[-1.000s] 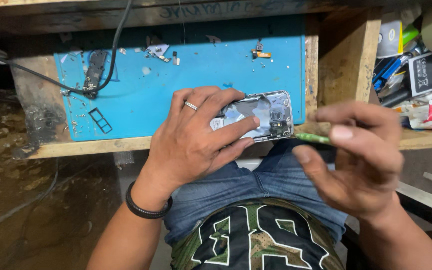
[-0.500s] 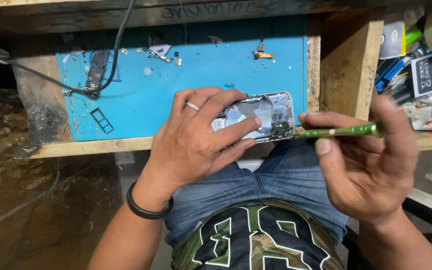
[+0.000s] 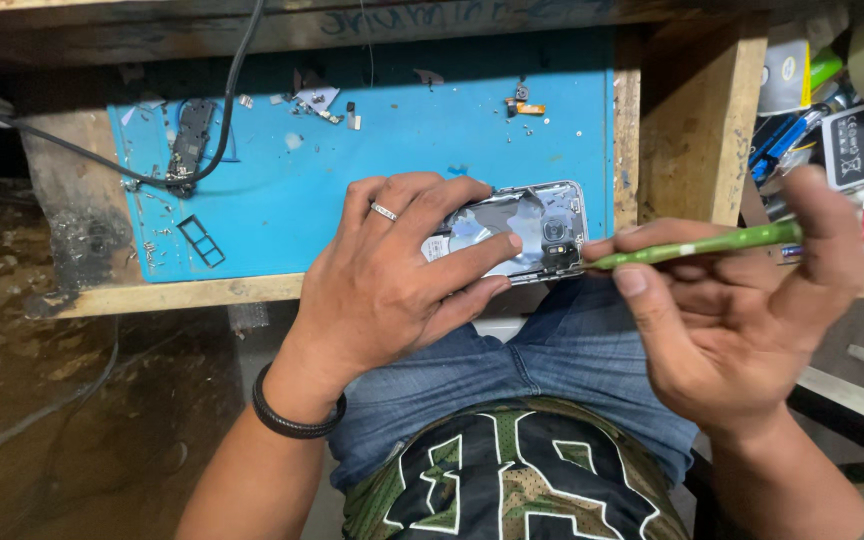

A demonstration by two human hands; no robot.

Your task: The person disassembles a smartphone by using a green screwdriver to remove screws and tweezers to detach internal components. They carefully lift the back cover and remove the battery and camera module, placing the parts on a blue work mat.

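The opened smartphone (image 3: 517,232) is held at the front edge of the counter (image 3: 182,295), over the blue work mat (image 3: 352,170), just above the lap. Its back is off and the inner frame and camera module are exposed. It is judged light, thin and stiff, but fragile: bare boards and small connectors could be damaged by pressure, and the shiny inner plate looks slippery. It is best gripped by the long side edges, away from the camera end.

The left hand (image 3: 392,280) is closed over the phone, fingers spread across its top face, thumb underneath; a ring and a black wristband are worn. The right hand (image 3: 742,300) is pinched on a green screwdriver (image 3: 697,245), the tip set at the phone's right end beside the camera.

Against the frame half a second back, the phone and left hand are barely shifted; the screwdriver is held in much the same line, the right hand's fingers opened out more around the handle. A second back, the tool was tucked closer in the fist.

Loose small parts and a black cable (image 3: 222,110) lie on the mat; a wooden post (image 3: 692,130) and a cluttered shelf (image 3: 852,100) stand to the right.
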